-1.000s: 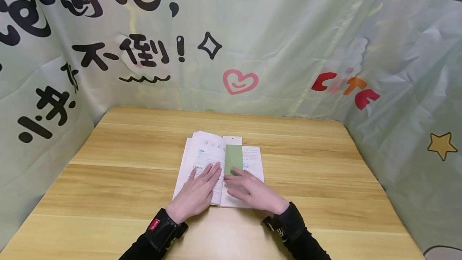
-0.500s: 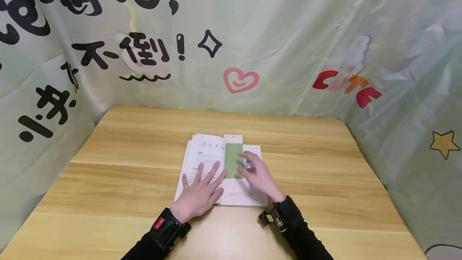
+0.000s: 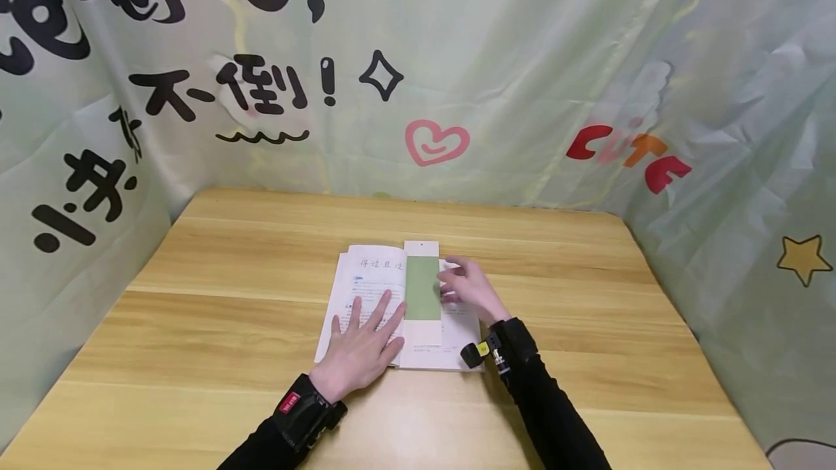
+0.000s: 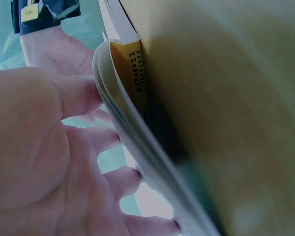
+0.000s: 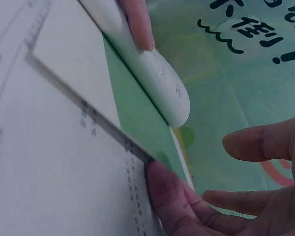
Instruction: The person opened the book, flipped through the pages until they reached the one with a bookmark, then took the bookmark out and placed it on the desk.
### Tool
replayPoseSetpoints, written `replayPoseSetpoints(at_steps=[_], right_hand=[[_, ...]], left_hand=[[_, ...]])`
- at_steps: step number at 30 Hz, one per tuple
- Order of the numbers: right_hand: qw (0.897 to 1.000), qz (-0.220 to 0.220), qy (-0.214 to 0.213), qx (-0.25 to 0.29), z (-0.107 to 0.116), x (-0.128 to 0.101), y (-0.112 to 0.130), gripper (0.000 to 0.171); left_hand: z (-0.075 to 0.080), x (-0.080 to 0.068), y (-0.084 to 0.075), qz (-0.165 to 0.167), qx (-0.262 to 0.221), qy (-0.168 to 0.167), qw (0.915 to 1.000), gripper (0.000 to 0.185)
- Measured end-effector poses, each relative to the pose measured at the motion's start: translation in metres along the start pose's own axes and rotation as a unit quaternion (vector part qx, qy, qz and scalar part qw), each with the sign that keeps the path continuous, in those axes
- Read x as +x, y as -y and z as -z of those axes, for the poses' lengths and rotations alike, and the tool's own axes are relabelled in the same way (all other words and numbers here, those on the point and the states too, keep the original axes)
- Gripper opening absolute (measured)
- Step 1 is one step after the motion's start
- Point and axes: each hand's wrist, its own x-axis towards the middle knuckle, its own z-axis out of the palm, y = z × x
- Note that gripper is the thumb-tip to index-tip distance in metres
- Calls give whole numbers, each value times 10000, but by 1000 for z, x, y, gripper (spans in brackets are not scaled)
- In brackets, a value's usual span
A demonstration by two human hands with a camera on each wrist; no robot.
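Note:
An open book (image 3: 457, 354) lies on the wooden table, its left side a curled stack of printed pages. Along the inner part of its right page lies a green and white bookmark (image 3: 422, 289) with a small hole at the top. My left hand (image 3: 358, 354) presses the left page with fingers spread, and the left wrist view shows those fingers (image 4: 118, 182) against the bowed pages. At the bookmark's right edge is my right hand (image 3: 473, 289); in the right wrist view one fingertip (image 5: 162, 177) touches that edge while the other fingers stretch out loosely.
Wood-grain table (image 3: 261, 252) surrounds the book. A pale green curtain (image 3: 509, 56) with black characters, a pink heart and coloured letters hangs behind and at both sides. Each wrist carries a black strapped camera (image 3: 473, 355) over a black sleeve.
My right hand has moved up and right, from the lower part of the bookmark to its upper right edge. My left hand's fingers have spread wider on the page.

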Motion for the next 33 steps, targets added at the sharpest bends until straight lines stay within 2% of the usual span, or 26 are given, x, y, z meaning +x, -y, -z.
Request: replayPoseSetpoints(at_steps=[6,9,14,19,28,33], right_hand=[[9983,-267,215,479,2,11,-2,51],[9980,-363,293,432,1,14,-3,44],[9980,-517,233,278,-4,18,-7,43],[9982,-493,151,315,-6,19,-12,44],[9971,-392,466,467,3,18,-15,44],[9967,-377,481,529,12,16,-17,45]], left_hand=[[1,0,0,47,-6,22,10000,55],[1,0,0,64,-24,57,10000,55],[2,1,0,80,-42,89,9999,56],[2,1,-1,80,-56,138,9999,56],[2,1,-1,76,-43,160,9998,56],[1,2,1,47,-42,120,9999,56]])
